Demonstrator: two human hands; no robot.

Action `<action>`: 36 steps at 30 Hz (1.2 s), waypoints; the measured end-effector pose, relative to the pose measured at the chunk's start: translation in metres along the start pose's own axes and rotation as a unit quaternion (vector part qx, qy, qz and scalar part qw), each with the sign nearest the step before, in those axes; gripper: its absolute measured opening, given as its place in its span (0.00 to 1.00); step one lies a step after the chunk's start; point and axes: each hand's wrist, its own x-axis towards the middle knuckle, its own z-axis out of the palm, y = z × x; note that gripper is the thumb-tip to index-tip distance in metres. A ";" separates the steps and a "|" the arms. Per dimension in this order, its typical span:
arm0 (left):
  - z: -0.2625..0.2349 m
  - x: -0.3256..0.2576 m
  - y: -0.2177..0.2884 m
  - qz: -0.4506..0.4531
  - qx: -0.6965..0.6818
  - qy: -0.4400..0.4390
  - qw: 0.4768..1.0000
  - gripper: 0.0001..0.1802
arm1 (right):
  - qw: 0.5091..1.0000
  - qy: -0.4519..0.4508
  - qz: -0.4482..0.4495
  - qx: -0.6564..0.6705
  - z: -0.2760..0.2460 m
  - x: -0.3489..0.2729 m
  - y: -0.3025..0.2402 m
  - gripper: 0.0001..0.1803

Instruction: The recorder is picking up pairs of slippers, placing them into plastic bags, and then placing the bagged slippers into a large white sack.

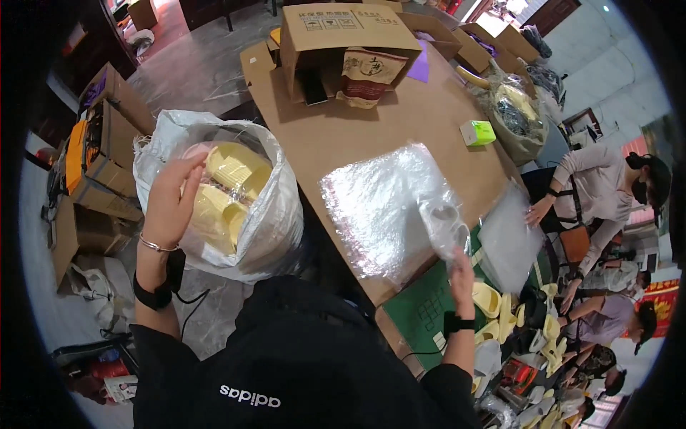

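My left hand (170,200) reaches into a large white woven sack (275,214) on my left, its fingers on the pale yellow plastic pieces (232,186) inside. I cannot tell whether it grips one. My right hand (461,275) is over the table edge and holds up a small clear plastic bag (444,225). Under that bag lies a stack of clear plastic bags (382,204) on the brown cardboard-covered table (336,129).
An open cardboard box (343,32) with a brown and red pouch (368,75) stands at the far end. A small green box (477,132) sits at right. Other people (607,186) work on the right, near yellow pieces (493,300). Stacked cartons (100,150) stand at left.
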 end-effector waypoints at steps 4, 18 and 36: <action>0.022 -0.018 -0.016 0.028 0.026 -0.054 0.998 0.13 | 0.988 0.132 0.081 0.009 -0.041 0.022 0.067 0.19; 0.026 -0.067 -0.016 -0.023 0.144 -0.149 0.978 0.24 | 0.859 0.061 -0.132 0.491 -0.054 0.079 -0.294 0.17; -0.009 -0.081 -0.027 -0.148 -0.001 -0.187 0.971 0.18 | 0.799 -0.381 -0.461 -0.064 0.231 0.095 -0.357 0.26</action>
